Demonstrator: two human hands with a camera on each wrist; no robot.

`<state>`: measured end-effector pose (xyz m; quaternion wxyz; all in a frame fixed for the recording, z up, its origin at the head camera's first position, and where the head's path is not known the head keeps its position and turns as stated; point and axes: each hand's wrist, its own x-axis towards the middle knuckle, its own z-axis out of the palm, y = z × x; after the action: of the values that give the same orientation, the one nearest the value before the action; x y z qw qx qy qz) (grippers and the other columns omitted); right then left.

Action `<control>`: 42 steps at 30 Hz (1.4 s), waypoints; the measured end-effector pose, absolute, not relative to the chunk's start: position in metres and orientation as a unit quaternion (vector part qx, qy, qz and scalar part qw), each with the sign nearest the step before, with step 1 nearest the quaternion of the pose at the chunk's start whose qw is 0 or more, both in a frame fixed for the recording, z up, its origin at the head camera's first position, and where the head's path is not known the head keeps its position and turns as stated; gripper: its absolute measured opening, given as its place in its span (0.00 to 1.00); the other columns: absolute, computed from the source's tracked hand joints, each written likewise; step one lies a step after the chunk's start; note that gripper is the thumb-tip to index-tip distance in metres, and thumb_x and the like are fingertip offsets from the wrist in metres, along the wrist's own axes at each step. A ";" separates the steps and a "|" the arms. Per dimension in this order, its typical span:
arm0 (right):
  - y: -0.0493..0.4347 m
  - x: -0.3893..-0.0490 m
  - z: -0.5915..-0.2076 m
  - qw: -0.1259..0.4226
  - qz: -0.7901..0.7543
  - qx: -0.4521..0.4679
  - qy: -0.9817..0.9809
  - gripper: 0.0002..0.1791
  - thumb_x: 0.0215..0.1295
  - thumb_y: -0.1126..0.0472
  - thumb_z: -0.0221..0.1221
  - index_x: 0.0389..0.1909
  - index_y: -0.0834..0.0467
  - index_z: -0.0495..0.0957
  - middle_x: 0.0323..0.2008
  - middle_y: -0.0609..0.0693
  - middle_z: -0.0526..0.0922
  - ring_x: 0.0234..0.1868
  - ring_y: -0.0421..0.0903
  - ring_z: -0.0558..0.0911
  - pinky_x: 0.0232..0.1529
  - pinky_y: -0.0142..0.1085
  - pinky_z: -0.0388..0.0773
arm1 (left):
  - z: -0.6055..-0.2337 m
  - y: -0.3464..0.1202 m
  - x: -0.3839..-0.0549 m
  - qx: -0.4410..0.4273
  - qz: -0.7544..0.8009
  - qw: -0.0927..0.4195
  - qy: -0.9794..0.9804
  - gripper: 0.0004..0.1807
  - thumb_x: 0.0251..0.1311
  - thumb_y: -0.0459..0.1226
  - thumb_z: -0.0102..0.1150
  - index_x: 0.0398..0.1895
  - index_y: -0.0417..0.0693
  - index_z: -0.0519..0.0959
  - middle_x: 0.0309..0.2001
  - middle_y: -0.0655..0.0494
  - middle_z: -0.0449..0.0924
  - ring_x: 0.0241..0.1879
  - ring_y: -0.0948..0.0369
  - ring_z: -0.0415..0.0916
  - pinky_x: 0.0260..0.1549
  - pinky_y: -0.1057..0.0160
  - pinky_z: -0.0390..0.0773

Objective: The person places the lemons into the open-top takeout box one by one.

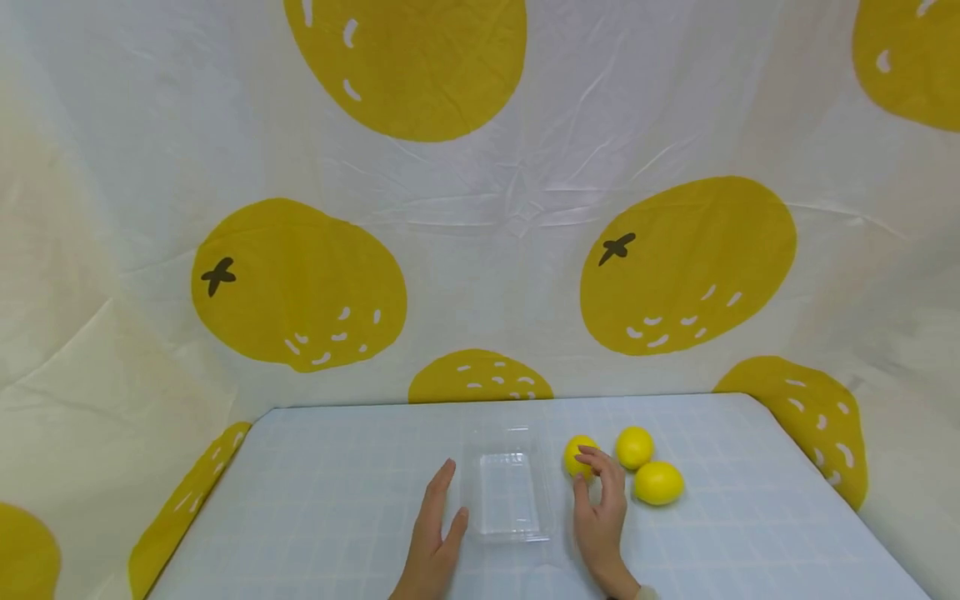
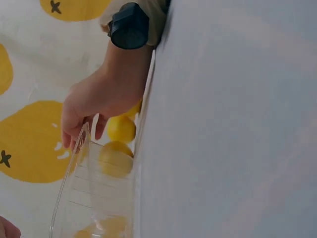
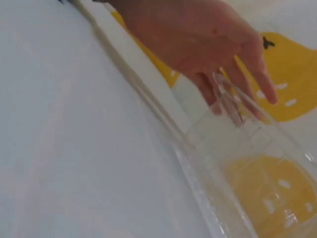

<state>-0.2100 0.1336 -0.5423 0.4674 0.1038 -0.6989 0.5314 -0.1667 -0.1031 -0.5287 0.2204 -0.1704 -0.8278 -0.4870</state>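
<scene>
A clear plastic box (image 1: 510, 500) sits on the table between my two hands. My left hand (image 1: 435, 529) is beside its left side, fingers extended and thumb apart, holding nothing. In the right wrist view, the left hand (image 3: 203, 44) hangs by the clear box wall (image 3: 233, 163). My right hand (image 1: 602, 517), fingers loosely bent, is over the nearest lemon (image 1: 576, 455) and partly hides it. The left wrist view shows the right hand (image 2: 91, 101) above the lemons (image 2: 121, 129). Two more yellow lemons, one behind (image 1: 634, 447) and one at the right (image 1: 658, 483), lie beside it.
A pale blue checked cloth (image 1: 337, 500) covers the table. Behind and around it hangs a white curtain (image 1: 480, 275) printed with large yellow fruit. The right wrist carries a dark camera (image 2: 130, 27).
</scene>
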 end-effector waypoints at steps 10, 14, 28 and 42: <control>0.144 -0.230 -0.548 0.432 0.481 0.114 -0.754 0.25 0.53 0.77 0.57 0.55 0.68 0.76 0.62 0.64 0.74 0.63 0.60 0.68 0.69 0.29 0.52 | -0.525 -0.089 -0.178 -0.254 -0.293 0.275 -0.880 0.45 0.58 0.43 0.63 0.77 0.45 0.56 0.77 0.51 0.53 0.74 0.44 0.53 0.64 0.41 0.59; 0.146 -0.231 -0.549 0.380 0.490 0.076 -0.781 0.28 0.54 0.75 0.60 0.59 0.68 0.74 0.66 0.65 0.70 0.67 0.61 0.65 0.69 0.32 0.50 | -0.530 -0.089 -0.178 -0.253 -0.282 0.275 -0.884 0.48 0.55 0.46 0.65 0.78 0.45 0.54 0.78 0.50 0.52 0.75 0.44 0.51 0.69 0.48 0.53; 0.146 -0.227 -0.549 0.262 0.506 0.031 -0.821 0.30 0.61 0.70 0.61 0.67 0.64 0.70 0.73 0.66 0.58 0.71 0.68 0.57 0.67 0.66 0.52 | -0.550 -0.095 -0.183 -0.265 -0.257 0.309 -0.876 0.49 0.55 0.50 0.63 0.74 0.32 0.57 0.77 0.44 0.53 0.73 0.43 0.53 0.73 0.63 0.42; 0.149 -0.231 -0.549 0.256 0.506 0.013 -0.824 0.35 0.55 0.68 0.69 0.65 0.64 0.69 0.64 0.63 0.70 0.65 0.59 0.69 0.66 0.53 0.63 | -0.553 -0.093 -0.183 -0.236 -0.266 0.287 -0.889 0.52 0.52 0.53 0.68 0.75 0.35 0.57 0.77 0.46 0.53 0.74 0.47 0.53 0.73 0.68 0.36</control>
<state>-0.2306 0.1491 -0.5489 0.2557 0.0126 -0.8239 0.5055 -0.1830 -0.0925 -0.5526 0.2870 -0.2361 -0.8894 -0.2661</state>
